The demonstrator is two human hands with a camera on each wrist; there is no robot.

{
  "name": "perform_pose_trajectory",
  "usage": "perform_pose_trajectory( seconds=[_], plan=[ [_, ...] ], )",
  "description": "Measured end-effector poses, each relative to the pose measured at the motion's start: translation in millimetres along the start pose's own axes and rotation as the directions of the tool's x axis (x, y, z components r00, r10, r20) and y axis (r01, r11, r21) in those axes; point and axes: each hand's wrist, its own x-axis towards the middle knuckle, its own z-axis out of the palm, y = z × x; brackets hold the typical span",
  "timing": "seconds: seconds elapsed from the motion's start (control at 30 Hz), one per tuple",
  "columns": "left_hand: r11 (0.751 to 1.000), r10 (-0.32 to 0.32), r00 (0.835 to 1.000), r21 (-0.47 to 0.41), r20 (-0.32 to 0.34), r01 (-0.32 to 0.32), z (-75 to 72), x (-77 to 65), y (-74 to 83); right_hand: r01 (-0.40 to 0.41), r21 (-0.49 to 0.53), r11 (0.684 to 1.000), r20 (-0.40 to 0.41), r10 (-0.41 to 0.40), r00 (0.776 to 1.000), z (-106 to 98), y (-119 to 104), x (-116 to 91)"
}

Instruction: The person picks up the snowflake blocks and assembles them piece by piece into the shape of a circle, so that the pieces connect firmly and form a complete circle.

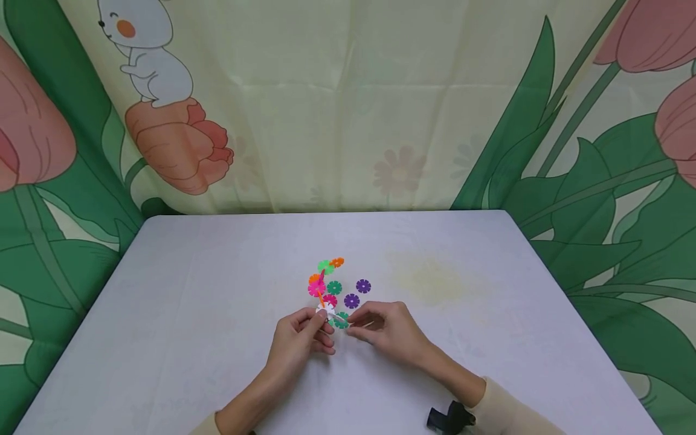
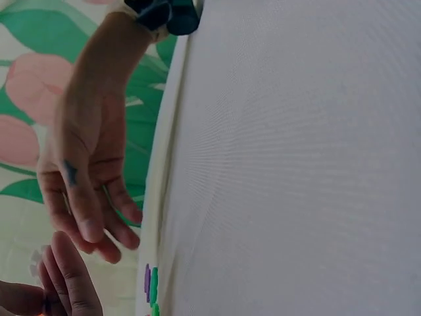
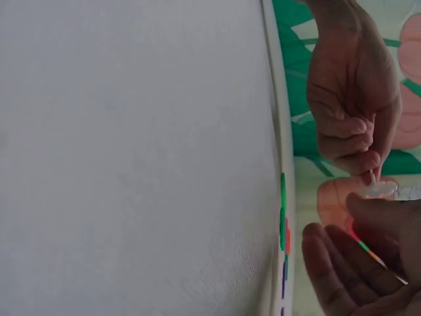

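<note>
My left hand [image 1: 296, 338] pinches a white flower disc [image 1: 326, 309] between thumb and fingers, low in the middle of the table. From that disc a chain of linked flower discs [image 1: 316, 289] in pink, orange and light green runs upward in the head view. Facing it, my right hand [image 1: 394, 335] has thumb and index at another white disc [image 1: 339, 316], seen nearly edge-on and meeting the first. In the right wrist view, a white disc [image 3: 379, 189] shows between the two hands, its far part hidden by fingers. A green disc [image 1: 342, 321] lies behind the fingertips.
Two purple discs [image 1: 363, 286], a green disc [image 1: 334, 287] and a red disc [image 1: 330, 299] lie just beyond the hands on the white table [image 1: 190, 290]. A black wrist strap [image 1: 452, 418] sits at my right sleeve. A printed curtain [image 1: 348, 121] hangs behind the table.
</note>
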Motion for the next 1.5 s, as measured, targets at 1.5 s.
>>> perform_pose_trajectory(
  seconds=[1.5],
  plan=[
    [0.999,-0.019,1.000,-0.042,0.011,0.020,0.8,-0.6,0.8,-0.422,0.419,0.804,0.356,0.283,0.891,-20.7,-1.8,-0.8]
  ],
)
